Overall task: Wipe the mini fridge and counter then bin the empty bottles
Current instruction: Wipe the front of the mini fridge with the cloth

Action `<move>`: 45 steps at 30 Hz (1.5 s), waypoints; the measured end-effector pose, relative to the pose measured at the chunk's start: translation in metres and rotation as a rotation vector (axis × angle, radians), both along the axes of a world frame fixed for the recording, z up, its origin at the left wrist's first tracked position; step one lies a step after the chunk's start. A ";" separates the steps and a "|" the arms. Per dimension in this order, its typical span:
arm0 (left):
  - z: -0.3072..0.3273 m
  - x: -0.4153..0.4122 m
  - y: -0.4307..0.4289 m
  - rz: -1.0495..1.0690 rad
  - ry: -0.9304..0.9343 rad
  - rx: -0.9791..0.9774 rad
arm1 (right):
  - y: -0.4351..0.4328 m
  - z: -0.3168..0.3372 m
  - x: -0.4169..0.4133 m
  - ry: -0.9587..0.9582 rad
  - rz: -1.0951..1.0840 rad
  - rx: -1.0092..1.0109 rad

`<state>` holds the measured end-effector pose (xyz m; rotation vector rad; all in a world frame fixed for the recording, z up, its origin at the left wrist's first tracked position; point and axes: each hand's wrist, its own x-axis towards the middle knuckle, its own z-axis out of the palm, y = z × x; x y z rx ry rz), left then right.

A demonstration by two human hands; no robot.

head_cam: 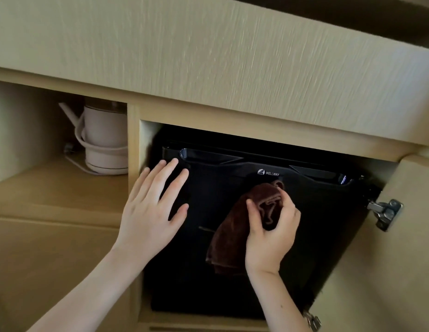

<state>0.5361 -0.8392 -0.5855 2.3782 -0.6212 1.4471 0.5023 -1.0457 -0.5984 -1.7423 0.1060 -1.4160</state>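
A black mini fridge [316,212] with a white WELLWAY logo sits inside a beige cabinet bay, its door closed. My left hand [153,209] lies flat with fingers spread on the fridge door's upper left corner. My right hand [268,231] grips a bunched brown cloth [232,236] and presses it against the middle of the door, just below the logo. Part of the cloth hangs down below my right hand. The beige counter top [208,56] juts out above the fridge. No bottles are in view.
A white electric kettle [105,137] with its cord coiled around it stands on a shelf in the open bay to the left. The cabinet door [400,259] is swung open at the right, with metal hinges [386,213] on its edge.
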 end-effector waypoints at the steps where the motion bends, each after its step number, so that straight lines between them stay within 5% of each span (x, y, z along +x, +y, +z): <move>1: 0.001 0.001 0.003 0.014 -0.016 0.033 | 0.005 -0.002 0.001 -0.001 -0.034 0.011; 8: 0.001 0.016 0.020 0.095 -0.094 0.243 | 0.044 0.004 0.032 -0.034 -0.242 0.038; 14: 0.000 0.025 0.021 0.101 -0.143 0.218 | 0.043 -0.040 0.045 -0.124 -0.150 -0.527; 22: -0.004 0.030 0.016 0.069 -0.178 0.127 | 0.036 -0.001 0.048 -0.236 -0.134 -0.214; 31: -0.004 0.033 0.017 0.079 -0.211 0.128 | 0.034 -0.036 0.051 -0.213 -0.109 -0.509; 38: -0.003 0.032 0.018 0.068 -0.200 0.124 | 0.034 0.024 0.046 -0.261 -0.085 -0.144; 45: -0.003 0.033 0.019 0.067 -0.212 0.133 | 0.039 -0.047 0.049 -0.160 -0.057 -0.617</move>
